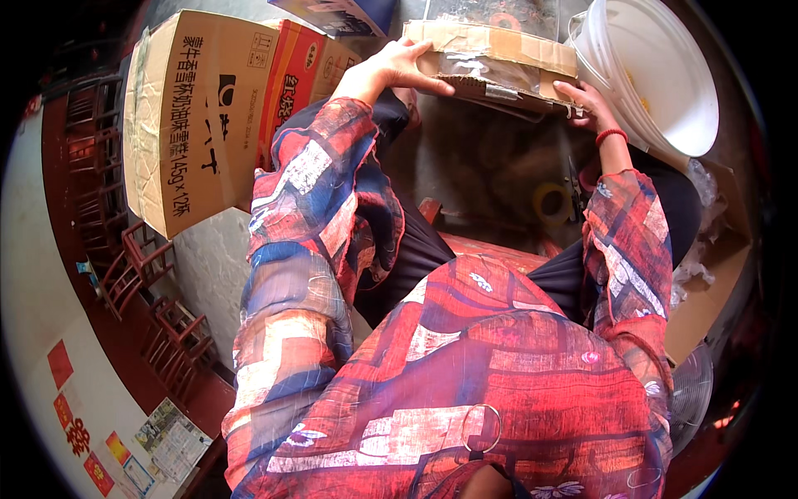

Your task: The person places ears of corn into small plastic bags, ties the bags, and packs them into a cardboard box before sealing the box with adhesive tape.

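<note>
A small brown cardboard box (490, 40), with clear tape along its near side and a torn lower edge, is between my two hands in front of my knees. My left hand (397, 66) grips its left end, thumb stretched along the near side and fingers at the far edge. At the right corner, my right hand (588, 105) holds a frayed piece of the cardboard, partly hidden behind it. The inside of the box does not show.
Left of my arm stands a large brown carton (195, 125), against a red and brown carton (295, 75). White plastic buckets (677, 75) stand at the right, near an open carton with clear plastic (698, 266). A roll of tape (550, 203) lies in shadow between my legs.
</note>
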`<state>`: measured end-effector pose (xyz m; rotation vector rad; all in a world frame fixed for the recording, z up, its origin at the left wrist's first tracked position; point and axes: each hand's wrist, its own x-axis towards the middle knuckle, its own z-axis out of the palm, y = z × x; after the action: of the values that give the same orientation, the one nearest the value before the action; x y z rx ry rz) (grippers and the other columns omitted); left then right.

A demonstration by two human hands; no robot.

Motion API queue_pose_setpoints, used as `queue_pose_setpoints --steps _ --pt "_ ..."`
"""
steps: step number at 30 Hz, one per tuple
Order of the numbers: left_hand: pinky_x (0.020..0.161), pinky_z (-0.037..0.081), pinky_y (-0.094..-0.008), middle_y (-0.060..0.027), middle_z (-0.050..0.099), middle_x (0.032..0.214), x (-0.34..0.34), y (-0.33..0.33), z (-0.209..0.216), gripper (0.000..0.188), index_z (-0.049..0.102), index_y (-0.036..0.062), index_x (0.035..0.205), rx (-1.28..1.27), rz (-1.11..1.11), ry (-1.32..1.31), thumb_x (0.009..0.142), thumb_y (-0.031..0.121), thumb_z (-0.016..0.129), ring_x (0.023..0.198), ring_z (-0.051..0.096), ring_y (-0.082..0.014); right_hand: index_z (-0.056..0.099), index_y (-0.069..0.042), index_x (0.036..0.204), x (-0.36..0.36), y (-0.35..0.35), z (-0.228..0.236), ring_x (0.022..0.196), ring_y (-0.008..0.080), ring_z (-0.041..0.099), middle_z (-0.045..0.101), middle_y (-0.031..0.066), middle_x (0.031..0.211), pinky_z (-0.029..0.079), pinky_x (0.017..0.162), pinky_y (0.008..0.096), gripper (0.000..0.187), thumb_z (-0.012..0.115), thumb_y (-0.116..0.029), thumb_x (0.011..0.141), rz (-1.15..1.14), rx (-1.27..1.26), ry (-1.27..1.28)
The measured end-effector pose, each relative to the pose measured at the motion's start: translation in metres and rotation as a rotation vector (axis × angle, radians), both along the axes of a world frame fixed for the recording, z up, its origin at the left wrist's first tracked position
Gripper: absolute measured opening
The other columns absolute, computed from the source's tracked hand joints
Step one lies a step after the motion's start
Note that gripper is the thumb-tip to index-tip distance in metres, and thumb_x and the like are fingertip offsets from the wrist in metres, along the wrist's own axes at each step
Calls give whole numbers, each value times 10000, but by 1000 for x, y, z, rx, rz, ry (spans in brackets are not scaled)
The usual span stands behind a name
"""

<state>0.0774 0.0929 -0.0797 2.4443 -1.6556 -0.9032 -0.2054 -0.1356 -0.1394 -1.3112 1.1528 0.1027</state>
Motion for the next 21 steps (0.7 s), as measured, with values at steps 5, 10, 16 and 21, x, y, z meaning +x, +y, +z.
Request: queue_pose_setpoints --steps 5,10,16,21 --pt "1028 313 -380 -222 413 1277 0 3 -8 1076 371 44 1336 -36 -27 -38 536 689 691 1223 380 -352 501 -62 1068 -3 -1 1 469 49 399 524 -10 765 301 366 183 562 725 -423 699 20 39 -34" --pt "1004 338 -388 -199 455 1250 -5 0 -7 994 371 110 1346 -43 17 -106 587 681 663 1180 434 -345 498 -62 1086 -4 -5 -5 441 36 373 523 -17 757 266 347 171 557 726 -403 709 21 59 -53" --pt "964 304 -555 -168 470 1251 -25 0 6 750 259 344 1380 -137 -66 -314 746 561 596 1172 455 -309 449 -18 1164 -3 -10 -1 545 97 510 567 29 807 386 439 229 739 757 -444 644 57 75 -21" --pt "950 273 -610 -118 508 1102 -47 -3 3 572 250 470 1345 -86 -152 -398 852 408 535 1074 504 -293 521 -34 1094 -2 0 5 599 167 546 589 52 804 448 543 305 687 728 -502 634 58 -73 61"
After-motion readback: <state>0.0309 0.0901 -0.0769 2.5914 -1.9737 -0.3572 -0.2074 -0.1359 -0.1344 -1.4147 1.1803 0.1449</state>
